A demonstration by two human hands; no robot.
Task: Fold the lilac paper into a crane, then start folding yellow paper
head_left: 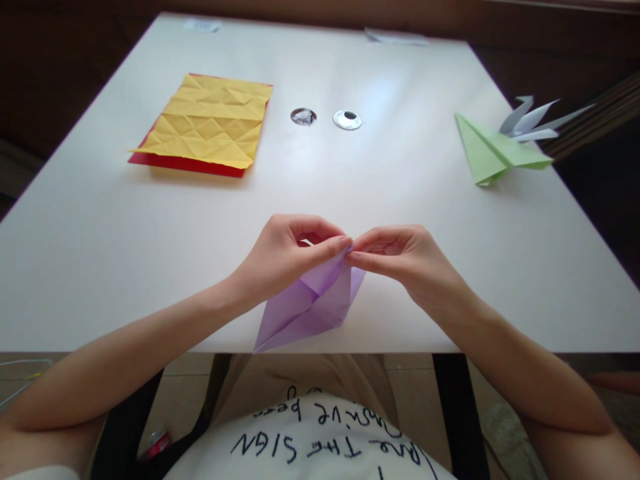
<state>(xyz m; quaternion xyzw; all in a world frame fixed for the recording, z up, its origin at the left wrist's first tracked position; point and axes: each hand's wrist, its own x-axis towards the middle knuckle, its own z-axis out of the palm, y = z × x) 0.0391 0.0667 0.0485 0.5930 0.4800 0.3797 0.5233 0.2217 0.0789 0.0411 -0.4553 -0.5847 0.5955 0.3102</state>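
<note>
A sheet of purple origami paper (pixel 313 303), partly folded with creases across it, is held close to the table's near edge. My left hand (pixel 305 248) pinches its upper corner between thumb and fingers. From the other side my right hand (pixel 395 252) grips the same corner, its fingertips meeting those of the left. One pointed end of the paper reaches down to the table edge at the lower left. The exact fold beneath my fingertips is hidden.
On the white table (pixel 400 180), creased yellow paper (pixel 210 120) lies over red paper (pixel 195 163) at left. Two round holes, one with a silvery cover (pixel 347 120), sit mid-table. A green folded paper (pixel 495 150) and a white paper crane (pixel 533 120) stand at right.
</note>
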